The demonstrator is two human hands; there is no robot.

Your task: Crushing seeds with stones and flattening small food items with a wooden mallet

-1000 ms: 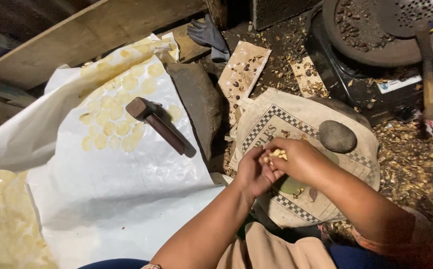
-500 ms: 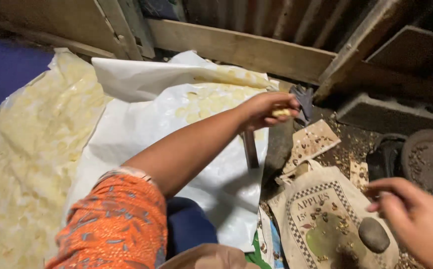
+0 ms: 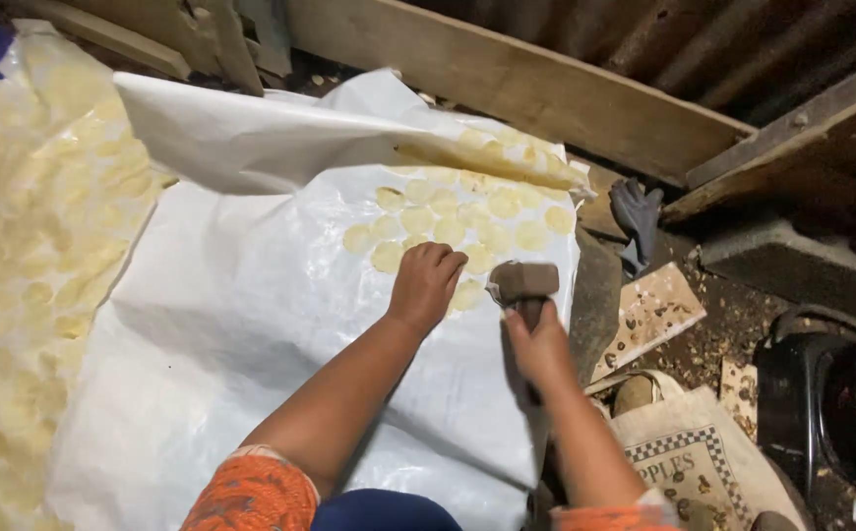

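mallet (image 3: 523,283) lay on the white sheet (image 3: 251,324) just right of the discs (image 3: 448,228), head away from the person and handle running back under the right hand (image 3: 543,346), which was closed around it. left hand (image 3: 426,283) rested knuckles-up, fingers curled, on a disc just left of the mallet head; whether it held anything could not be told.

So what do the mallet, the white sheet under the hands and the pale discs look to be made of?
The mallet in the right hand looks like wood: brown, matte, blocky head. The white sheet under the left hand looks like woven plastic sacking: slightly glossy, creased, faint weave. The pale discs look like thin flattened dough or food; exactly what is unclear.
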